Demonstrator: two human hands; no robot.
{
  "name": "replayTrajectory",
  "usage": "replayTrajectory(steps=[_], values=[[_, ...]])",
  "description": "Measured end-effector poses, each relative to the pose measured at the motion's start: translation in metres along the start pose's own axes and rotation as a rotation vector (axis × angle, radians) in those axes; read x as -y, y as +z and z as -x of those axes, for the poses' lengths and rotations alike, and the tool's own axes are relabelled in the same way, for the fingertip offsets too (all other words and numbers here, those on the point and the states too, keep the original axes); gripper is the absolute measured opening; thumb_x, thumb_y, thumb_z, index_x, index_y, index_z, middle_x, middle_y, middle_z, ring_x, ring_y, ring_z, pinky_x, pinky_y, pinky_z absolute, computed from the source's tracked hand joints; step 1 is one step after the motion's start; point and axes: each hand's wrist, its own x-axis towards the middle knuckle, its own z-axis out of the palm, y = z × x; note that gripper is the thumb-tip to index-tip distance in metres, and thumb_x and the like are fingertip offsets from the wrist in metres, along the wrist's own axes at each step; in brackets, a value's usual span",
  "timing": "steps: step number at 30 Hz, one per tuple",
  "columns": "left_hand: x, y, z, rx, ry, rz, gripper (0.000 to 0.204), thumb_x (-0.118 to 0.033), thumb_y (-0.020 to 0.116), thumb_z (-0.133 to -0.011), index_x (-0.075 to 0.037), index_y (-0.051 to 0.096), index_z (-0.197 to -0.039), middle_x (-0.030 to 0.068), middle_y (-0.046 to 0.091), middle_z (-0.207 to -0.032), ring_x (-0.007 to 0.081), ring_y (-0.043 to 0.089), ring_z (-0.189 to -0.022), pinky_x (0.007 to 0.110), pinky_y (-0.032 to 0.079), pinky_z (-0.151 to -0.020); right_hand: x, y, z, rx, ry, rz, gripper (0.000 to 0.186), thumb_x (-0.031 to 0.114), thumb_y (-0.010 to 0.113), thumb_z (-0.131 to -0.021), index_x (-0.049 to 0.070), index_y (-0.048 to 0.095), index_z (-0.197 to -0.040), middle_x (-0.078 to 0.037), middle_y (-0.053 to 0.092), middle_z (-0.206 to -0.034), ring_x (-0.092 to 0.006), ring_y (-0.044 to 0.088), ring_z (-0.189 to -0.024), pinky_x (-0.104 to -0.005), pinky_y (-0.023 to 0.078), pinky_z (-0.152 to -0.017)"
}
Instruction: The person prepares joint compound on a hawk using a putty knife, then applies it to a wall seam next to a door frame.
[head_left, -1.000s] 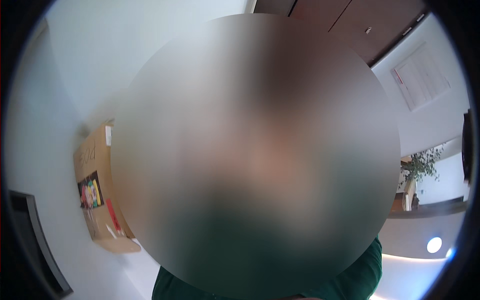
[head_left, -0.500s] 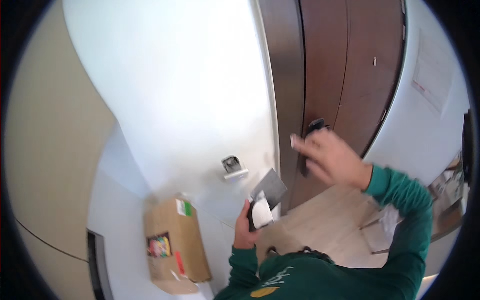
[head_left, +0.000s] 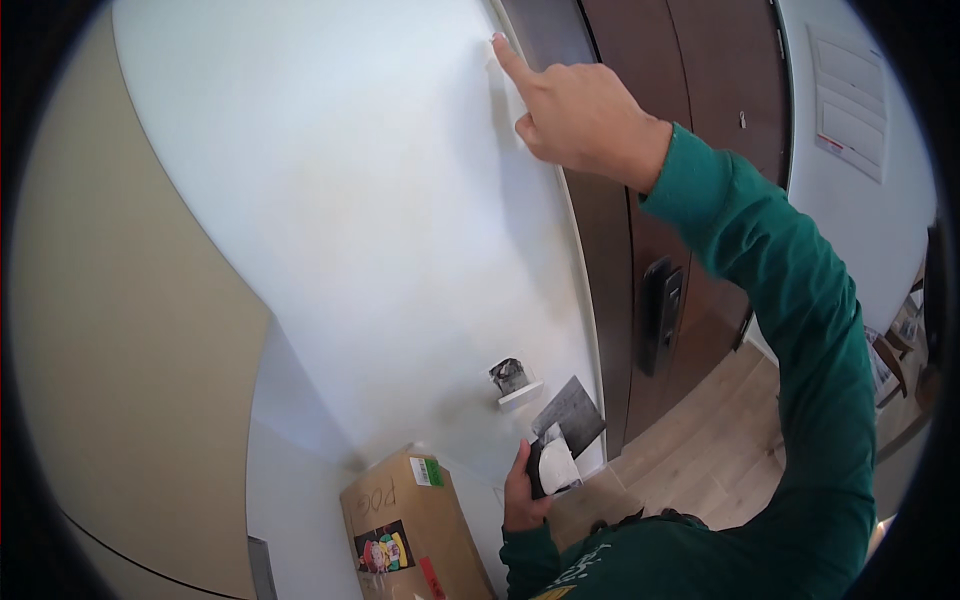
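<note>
My left hand is closed round a dark, flat-bladed scraper with a lump of white paste on it. A square grey plate sticks up beyond the paste, and how the pieces join is hidden. My right hand is raised high against the white wall, beside the door frame. Its index finger stretches out with the tip at the wall, the other fingers curl loosely, and nothing shows in it. Above my left hand, an open wall box has a white cover piece tilted out below it.
A cardboard box with coloured stickers stands at the lower left. To the right is a brown door with a black handle lock. Wooden flooring runs below it. A white paper sheet hangs on the far right wall.
My right hand has moved up and left, from in front of the door lock to the wall by the frame. The view has shifted; my left hand still holds the scraper.
</note>
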Motion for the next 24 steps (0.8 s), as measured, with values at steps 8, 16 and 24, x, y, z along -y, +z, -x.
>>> replayTrajectory(steps=[8, 16, 24], values=[[-0.001, -0.001, 0.0, 0.007, -0.014, 0.14, 0.046, -0.04, 0.048, -0.105, -0.003, 0.059, -0.13, 0.012, 0.069, -0.122, 0.025, 0.067, -0.11, 0.04, 0.054, -0.097, -0.02, 0.01, 0.004, 0.161, 0.011, 0.104, 0.079, 0.011, 0.057, -0.081, 0.001, 0.029, -0.154, -0.017, 0.065, -0.064, -0.0317, 0.062, -0.051, -0.0435, 0.052, -0.052], [0.002, -0.012, -0.005, 0.034, -0.022, 0.14, 0.046, -0.04, 0.047, -0.106, -0.003, 0.06, -0.13, 0.0117, 0.069, -0.122, 0.0245, 0.068, -0.11, 0.038, 0.054, -0.097, 0.004, 0.042, 0.079, 0.365, -0.022, 0.01, 0.092, 0.008, 0.06, -0.075, -0.006, 0.017, -0.155, -0.014, 0.065, -0.062, -0.0301, 0.061, -0.049, -0.042, 0.05, -0.049], [0.001, -0.005, -0.002, -0.016, -0.011, 0.095, 0.045, -0.04, 0.047, -0.106, -0.003, 0.062, -0.127, 0.0101, 0.071, -0.117, 0.0225, 0.069, -0.104, 0.037, 0.056, -0.091, 0.028, 0.071, 0.17, 0.569, 0.037, -0.112, 0.094, 0.008, 0.058, -0.077, -0.006, 0.009, -0.157, -0.013, 0.062, -0.057, -0.029, 0.06, -0.044, -0.042, 0.048, -0.047]])
